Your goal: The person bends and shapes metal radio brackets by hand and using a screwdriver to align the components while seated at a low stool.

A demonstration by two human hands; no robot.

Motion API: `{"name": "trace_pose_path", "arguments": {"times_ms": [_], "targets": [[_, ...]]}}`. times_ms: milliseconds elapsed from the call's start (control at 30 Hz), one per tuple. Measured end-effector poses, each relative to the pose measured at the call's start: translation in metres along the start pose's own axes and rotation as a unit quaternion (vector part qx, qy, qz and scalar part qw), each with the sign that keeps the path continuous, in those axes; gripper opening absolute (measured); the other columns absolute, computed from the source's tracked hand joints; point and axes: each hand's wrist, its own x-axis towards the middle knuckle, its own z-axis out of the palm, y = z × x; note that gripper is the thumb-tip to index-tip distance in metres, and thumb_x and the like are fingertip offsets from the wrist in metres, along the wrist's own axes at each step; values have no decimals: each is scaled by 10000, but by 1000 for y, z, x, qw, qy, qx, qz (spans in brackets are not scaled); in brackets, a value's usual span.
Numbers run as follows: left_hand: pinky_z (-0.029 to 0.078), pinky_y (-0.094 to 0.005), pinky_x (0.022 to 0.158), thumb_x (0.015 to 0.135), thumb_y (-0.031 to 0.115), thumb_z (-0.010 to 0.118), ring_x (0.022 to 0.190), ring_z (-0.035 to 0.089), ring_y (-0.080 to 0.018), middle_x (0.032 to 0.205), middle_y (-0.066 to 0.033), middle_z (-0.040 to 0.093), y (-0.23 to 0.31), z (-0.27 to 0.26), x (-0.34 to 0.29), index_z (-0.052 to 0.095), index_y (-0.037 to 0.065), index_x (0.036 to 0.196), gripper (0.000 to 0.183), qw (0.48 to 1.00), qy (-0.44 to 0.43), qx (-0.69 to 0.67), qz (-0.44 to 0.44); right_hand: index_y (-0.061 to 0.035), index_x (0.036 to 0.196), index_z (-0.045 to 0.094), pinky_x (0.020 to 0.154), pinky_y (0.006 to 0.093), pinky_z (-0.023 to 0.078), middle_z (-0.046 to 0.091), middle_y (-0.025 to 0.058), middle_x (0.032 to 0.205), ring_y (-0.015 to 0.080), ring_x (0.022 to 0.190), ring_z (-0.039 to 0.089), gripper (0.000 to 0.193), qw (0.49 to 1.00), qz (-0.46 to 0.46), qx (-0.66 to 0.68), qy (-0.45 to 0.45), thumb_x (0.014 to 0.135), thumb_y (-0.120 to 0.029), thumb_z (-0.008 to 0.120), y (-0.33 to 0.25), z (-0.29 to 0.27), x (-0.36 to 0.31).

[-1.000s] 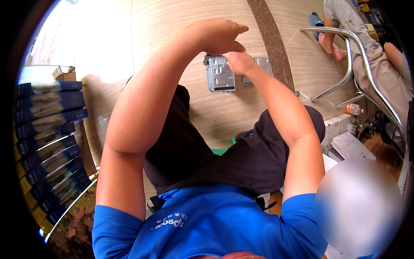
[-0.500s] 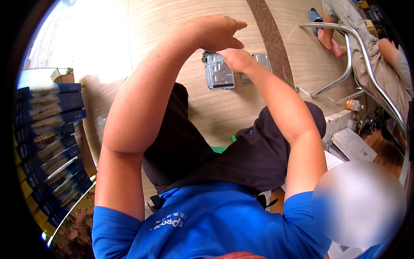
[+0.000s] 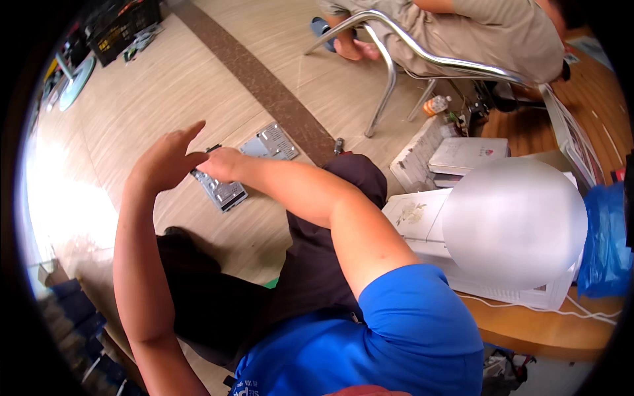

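My left hand (image 3: pixel 165 158) is raised over the floor with its fingers stretched out and the thumb apart. Close against that thumb is my right hand (image 3: pixel 223 164), its fingers curled together; what they hold, if anything, is hidden. Under the right hand lies a flat grey metal housing (image 3: pixel 226 194) with cutouts and a dark strip along its near edge. A second grey slotted metal panel (image 3: pixel 272 142) lies beside it, farther to the right. My hands cover the far end of the first piece, so I cannot tell whether they touch it.
To the right, a seated person in beige clothes (image 3: pixel 489 33) is beside a chrome chair frame (image 3: pixel 389 72). A wooden desk (image 3: pixel 574 330) bears a white case (image 3: pixel 422 211), partly under a blurred patch. Books (image 3: pixel 469 155) and a blue plastic bag (image 3: pixel 604 244) are nearby. A black crate (image 3: pixel 119 30) stands far left.
My view has swung right, bringing more of the desk and seated person into sight. Both hands stay close together near the grey metal housing.
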Motion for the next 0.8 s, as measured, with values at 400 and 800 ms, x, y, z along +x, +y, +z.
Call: {"name": "trace_pose_path", "arguments": {"times_ms": [400,800], "targets": [[478,-442,962,867,199,706,1166,596,-371,1259,-262,609,15,4,8,432,108,1464,663,999,-27,-5,-32,-99,946,676,836,459,547,701,135,1029,326,986,677,259,995,-14,-90,-45,970,-230,453,11,4,-2],[477,-436,957,889,236,687,1127,606,-374,1243,-253,614,-4,-3,3,422,105,1469,652,997,-32,-35,-59,-19,1056,640,882,463,524,702,190,1028,345,1032,667,286,994,-3,-74,-83,917,-267,608,27,-22,-30]]}}
